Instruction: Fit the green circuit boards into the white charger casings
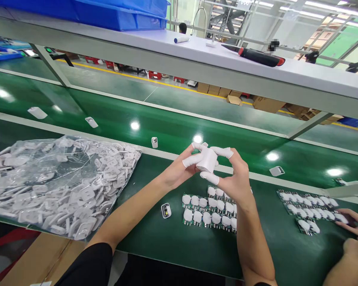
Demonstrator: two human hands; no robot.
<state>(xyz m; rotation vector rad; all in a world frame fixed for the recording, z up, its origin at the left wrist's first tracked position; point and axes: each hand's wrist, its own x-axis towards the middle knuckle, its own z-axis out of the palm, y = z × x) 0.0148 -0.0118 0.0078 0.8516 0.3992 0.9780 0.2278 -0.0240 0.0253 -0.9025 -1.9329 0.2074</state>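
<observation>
Raised over the near edge of the green belt, a white plastic housing (208, 159) is gripped between both my hands. My left hand (179, 171) has its fingertips closed on the left side of it, and my right hand (238, 178) pinches it from the right. White finger cots cover several fingertips. Below my right wrist lie rows of small circuit boards (207, 218) topped with white rounded blobs, partly hidden by the forearm. Left of them sits another white housing (166, 211) with components visible inside.
A clear bag of white plastic pieces (86, 194) covers the left of the table. Several white housings (154, 142) lie along the green belt (113, 127). Other people's hands (356, 226) reach in at right, by more boards (307, 204). A shelf (197, 51) holds an electric screwdriver (261, 57).
</observation>
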